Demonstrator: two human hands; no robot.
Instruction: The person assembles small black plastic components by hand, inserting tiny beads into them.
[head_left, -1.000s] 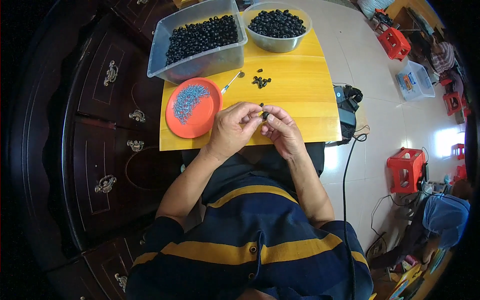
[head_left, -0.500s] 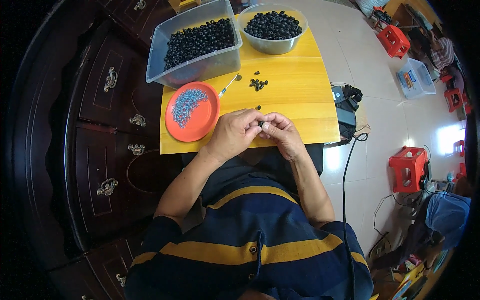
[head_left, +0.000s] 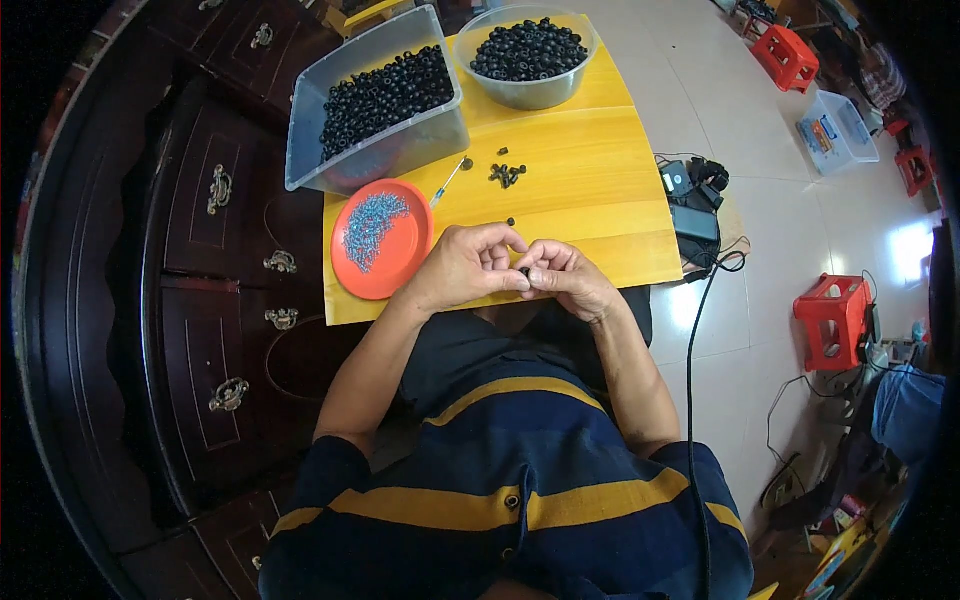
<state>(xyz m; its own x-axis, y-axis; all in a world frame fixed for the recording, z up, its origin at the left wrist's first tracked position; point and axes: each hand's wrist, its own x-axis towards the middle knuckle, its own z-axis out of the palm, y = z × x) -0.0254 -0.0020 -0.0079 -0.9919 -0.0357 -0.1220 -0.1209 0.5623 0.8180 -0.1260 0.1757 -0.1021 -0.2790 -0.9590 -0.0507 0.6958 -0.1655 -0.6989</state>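
In front of me, over the near edge of the yellow table (head_left: 600,215), my left hand (head_left: 465,267) and my right hand (head_left: 573,283) meet at the fingertips. Between them is a small black knob-like piece (head_left: 525,271), partly covered by the fingers. My right thumb and forefinger pinch it, while the left thumb presses against its side. A red plate (head_left: 408,268) holding many small silvery screws (head_left: 370,235) lies left of my left hand. One loose black piece (head_left: 511,221) rests just beyond my fingers, and several more black pieces (head_left: 508,176) lie farther back.
A clear rectangular tub (head_left: 425,137) and a round clear tub (head_left: 540,94), both full of black pieces, stand at the back. A thin tool (head_left: 448,184) lies beside the plate. Dark drawers (head_left: 205,330) flank the left; a cable (head_left: 692,370) hangs on the right.
Both hands have come slightly nearer to me, and the left forefinger has lifted away from the thumb. The black piece stays between the hands. The whole view has shifted slightly.
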